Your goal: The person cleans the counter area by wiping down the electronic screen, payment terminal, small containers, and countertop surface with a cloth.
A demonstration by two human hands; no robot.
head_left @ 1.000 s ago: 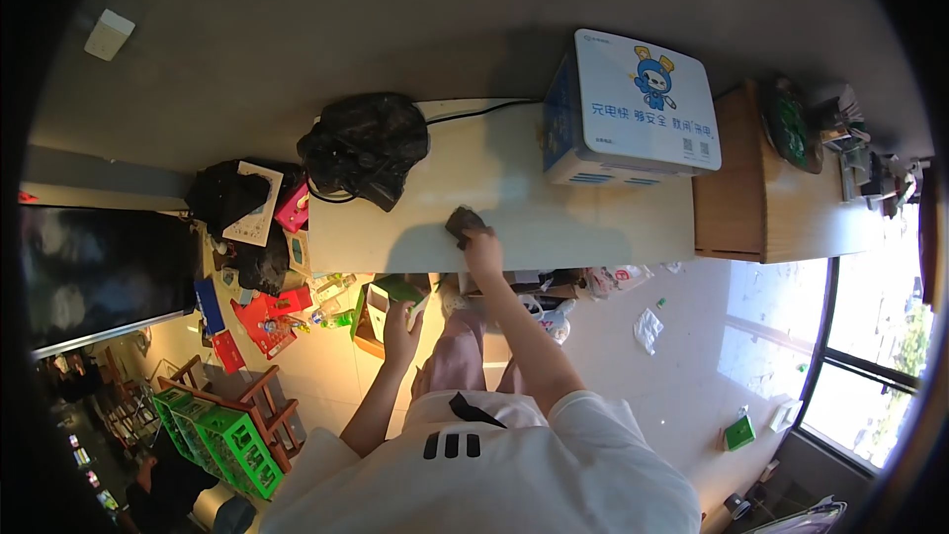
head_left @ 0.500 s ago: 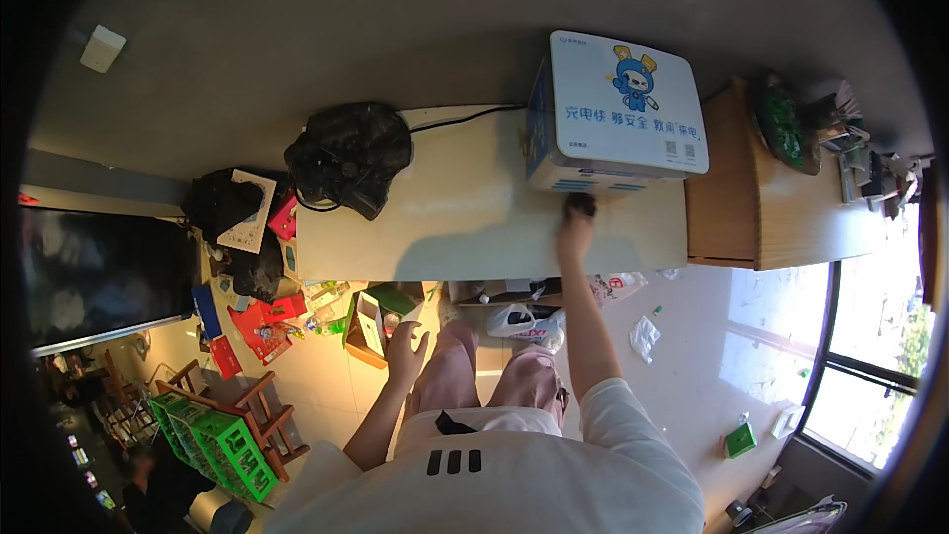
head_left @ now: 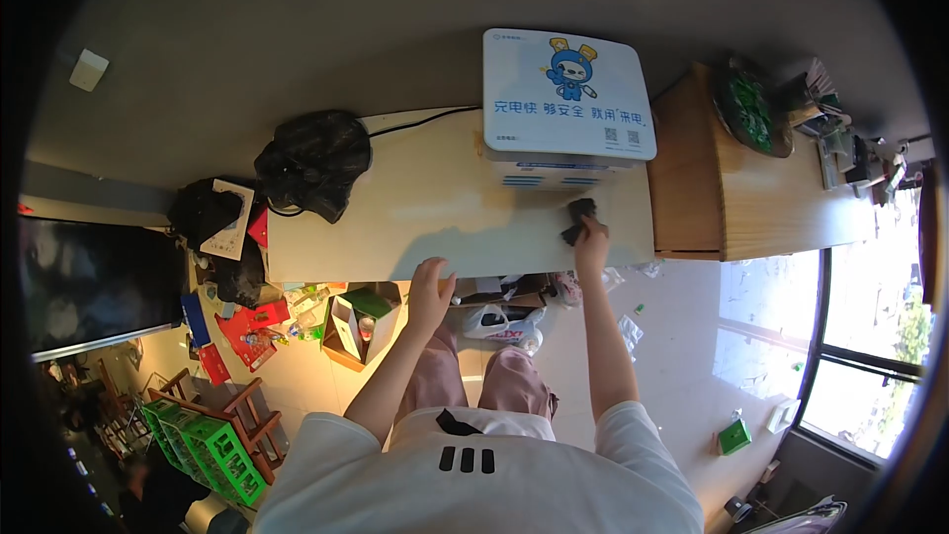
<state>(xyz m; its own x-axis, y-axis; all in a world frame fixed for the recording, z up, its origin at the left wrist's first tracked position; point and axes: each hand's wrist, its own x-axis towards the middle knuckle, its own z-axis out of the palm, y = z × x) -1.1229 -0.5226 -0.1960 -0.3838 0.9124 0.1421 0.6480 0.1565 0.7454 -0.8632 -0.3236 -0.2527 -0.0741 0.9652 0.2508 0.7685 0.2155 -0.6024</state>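
Note:
My right hand [head_left: 591, 245] is closed on a dark cloth [head_left: 579, 217], which rests on the pale tabletop [head_left: 425, 193] near its right front part. Behind the cloth stands a white charging-station box [head_left: 568, 94] with a blue cartoon figure and printed lettering on its lid. My left hand [head_left: 429, 295] holds nothing. Its fingers are apart and lie close to the table's front edge. A black plastic bag [head_left: 314, 163] sits at the table's left end, and a black cable [head_left: 420, 122] runs along the back from there to the box.
A wooden cabinet [head_left: 687, 188] adjoins the table on the right, carrying a dish with green contents [head_left: 753, 107]. Below the table are an open carton [head_left: 364, 326] and a white plastic bag [head_left: 502, 322]. Green crates [head_left: 213, 445] and a wooden stool [head_left: 259, 425] stand at lower left.
My right hand has drawn the cloth from the box's front toward the table's front edge. My left hand has risen to that edge. The view has shifted slightly right.

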